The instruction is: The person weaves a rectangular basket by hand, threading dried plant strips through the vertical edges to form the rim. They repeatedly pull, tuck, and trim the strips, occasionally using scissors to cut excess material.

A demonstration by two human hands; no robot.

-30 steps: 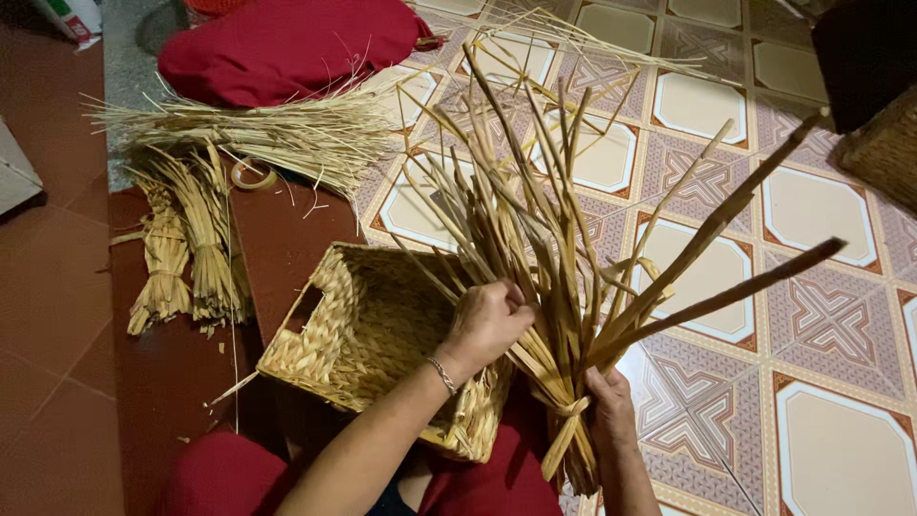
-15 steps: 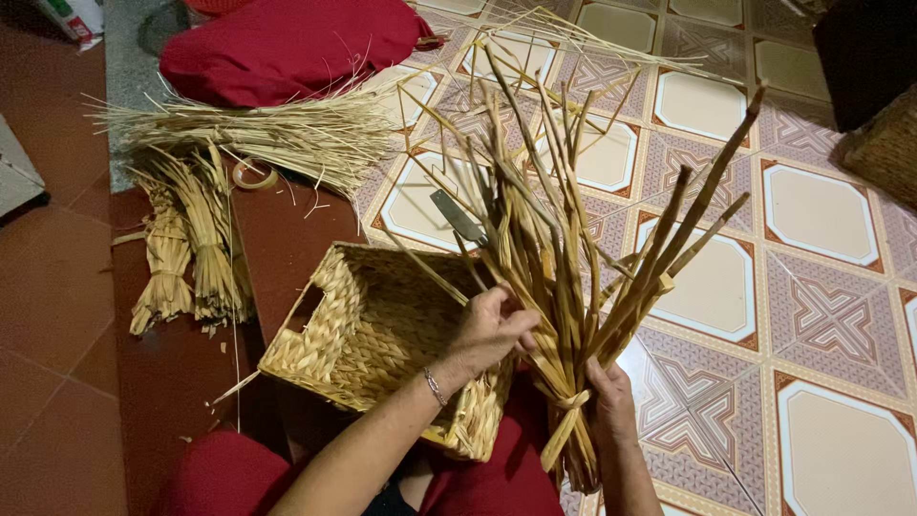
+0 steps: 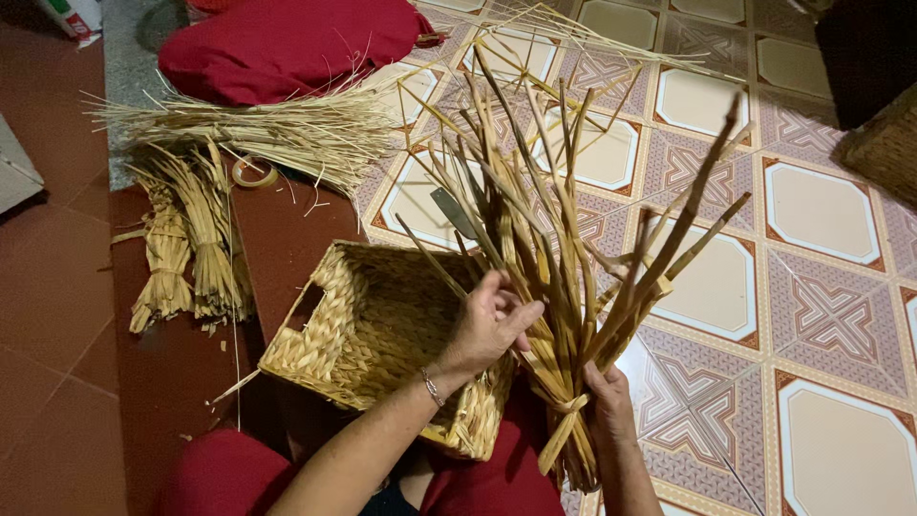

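A tied bundle of long dry straw strands (image 3: 559, 287) fans upward from my lap. My right hand (image 3: 607, 406) is closed around its base, just beside the knot of straw that binds it. My left hand (image 3: 492, 320), with a thin bracelet at the wrist, reaches across from the left and pinches a few strands low in the bundle. Right behind that hand a rectangular woven straw basket (image 3: 368, 330) with a handle cut-out lies tilted against my red-clad legs.
Loose straw (image 3: 277, 129) and smaller tied straw bundles (image 3: 186, 248) lie at the left on the red floor, with a tape roll (image 3: 253, 172) between them. A red cushion (image 3: 296, 43) sits behind. A flat metal blade (image 3: 454, 212) rests on patterned tiles. A dark woven basket (image 3: 884, 143) is at the far right.
The long strands that leaned out to the right have swung upward and closer together. My left hand has shifted slightly right, deeper into the strands. My right hand keeps its grip.
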